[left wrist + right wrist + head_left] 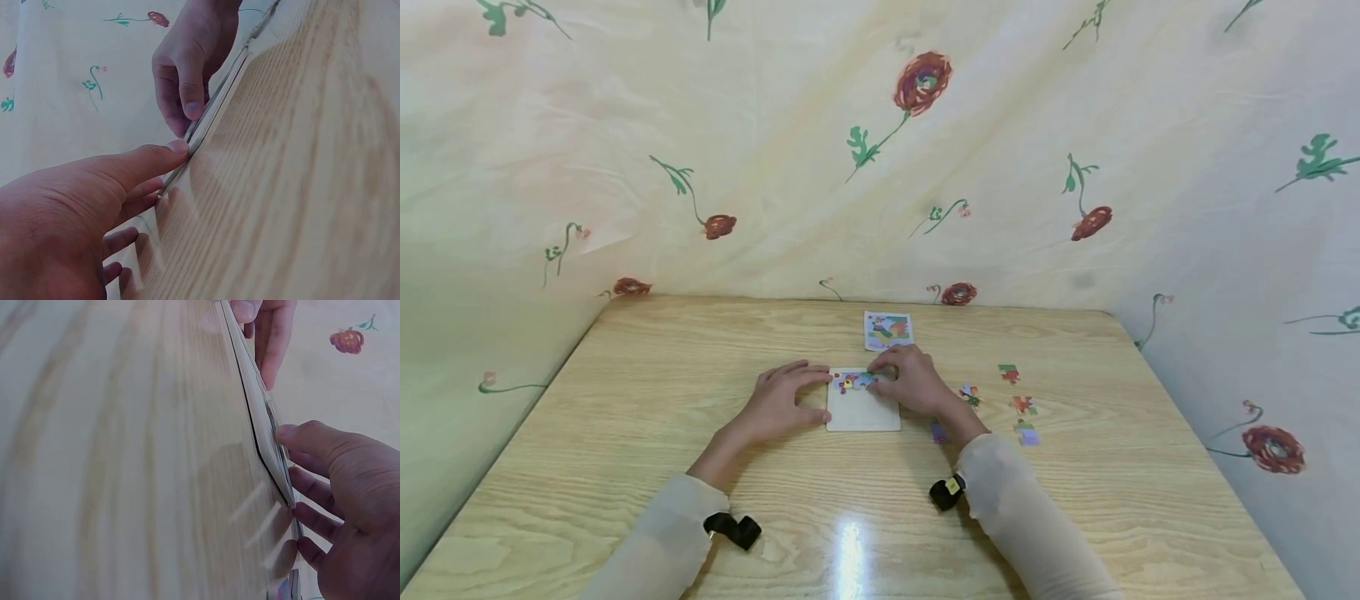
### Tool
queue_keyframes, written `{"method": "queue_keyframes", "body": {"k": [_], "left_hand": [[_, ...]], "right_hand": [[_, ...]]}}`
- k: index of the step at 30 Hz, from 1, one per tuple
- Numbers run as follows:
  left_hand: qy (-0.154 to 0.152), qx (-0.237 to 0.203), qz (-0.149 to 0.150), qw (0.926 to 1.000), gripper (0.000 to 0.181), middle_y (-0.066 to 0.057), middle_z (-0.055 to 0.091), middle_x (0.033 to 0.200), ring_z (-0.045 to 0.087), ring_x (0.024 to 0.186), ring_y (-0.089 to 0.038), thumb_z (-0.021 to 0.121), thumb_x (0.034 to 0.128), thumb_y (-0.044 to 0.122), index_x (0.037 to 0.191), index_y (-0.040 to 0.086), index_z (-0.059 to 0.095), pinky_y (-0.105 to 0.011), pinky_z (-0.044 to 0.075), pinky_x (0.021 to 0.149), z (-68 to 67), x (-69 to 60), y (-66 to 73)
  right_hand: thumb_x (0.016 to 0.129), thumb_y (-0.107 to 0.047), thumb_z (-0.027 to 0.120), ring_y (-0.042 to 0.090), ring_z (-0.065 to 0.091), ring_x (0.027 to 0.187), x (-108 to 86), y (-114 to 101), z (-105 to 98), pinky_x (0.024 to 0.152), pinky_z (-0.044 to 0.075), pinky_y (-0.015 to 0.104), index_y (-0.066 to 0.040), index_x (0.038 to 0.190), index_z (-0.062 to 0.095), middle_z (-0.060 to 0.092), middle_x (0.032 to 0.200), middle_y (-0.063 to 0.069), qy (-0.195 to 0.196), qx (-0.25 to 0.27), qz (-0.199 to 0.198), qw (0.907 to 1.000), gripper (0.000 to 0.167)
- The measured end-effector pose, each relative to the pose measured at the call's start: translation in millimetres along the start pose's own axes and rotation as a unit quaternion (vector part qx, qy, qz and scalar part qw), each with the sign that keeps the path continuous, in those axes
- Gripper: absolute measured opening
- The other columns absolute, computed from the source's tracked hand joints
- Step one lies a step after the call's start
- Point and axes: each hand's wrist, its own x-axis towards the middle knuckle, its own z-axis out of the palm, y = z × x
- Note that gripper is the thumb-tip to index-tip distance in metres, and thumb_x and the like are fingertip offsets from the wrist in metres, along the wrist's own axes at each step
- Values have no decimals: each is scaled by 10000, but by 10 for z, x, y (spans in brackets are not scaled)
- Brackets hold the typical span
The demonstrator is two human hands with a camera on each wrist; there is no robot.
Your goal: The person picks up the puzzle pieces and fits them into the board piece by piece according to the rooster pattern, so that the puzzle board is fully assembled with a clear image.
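Note:
A white square puzzle board (862,414) lies on the table, with colourful joined pieces (850,382) along its top edge. My left hand (781,405) touches the board's left side, thumb near the lower corner and index finger near the upper one, fingers fairly straight; the left wrist view shows its thumb (178,147) against the edge. Over the upper right of the board, my right hand (913,383) holds a puzzle piece (871,380) between thumb and finger, partly hidden. In the right wrist view this hand (356,481) is beside the board's edge (265,434).
Behind the board lies a picture card (887,330) showing a bird. Several loose puzzle pieces lie to the right, among them ones at the back (1009,373) and front (1027,433); another (938,432) is beside my right wrist. Flowered cloth (775,167) hangs behind the table.

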Motion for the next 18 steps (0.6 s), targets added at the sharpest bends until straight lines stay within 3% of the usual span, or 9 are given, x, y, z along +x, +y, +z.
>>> {"method": "queue_keyframes", "body": {"k": [5, 18], "left_hand": [[6, 1, -4, 10000, 617, 51, 520, 1578, 292, 1573, -321, 815, 870, 399, 1436, 248, 622, -676, 125, 1229, 9, 13, -5], [44, 27, -12, 10000, 617, 37, 526, 1575, 300, 1569, -334, 810, 873, 398, 1438, 240, 622, -686, 132, 1222, 13, 59, 7]], "right_hand": [[887, -288, 822, 274, 547, 1206, 14, -16, -2, 1057, 338, 588, -194, 1074, 791, 711, 1189, 0, 17, -164, 32, 9999, 211], [883, -303, 827, 299, 542, 1283, 91, -1, -50, 1080, 338, 603, -217, 1083, 787, 715, 1209, -6, -118, -185, 144, 9997, 221]]}}
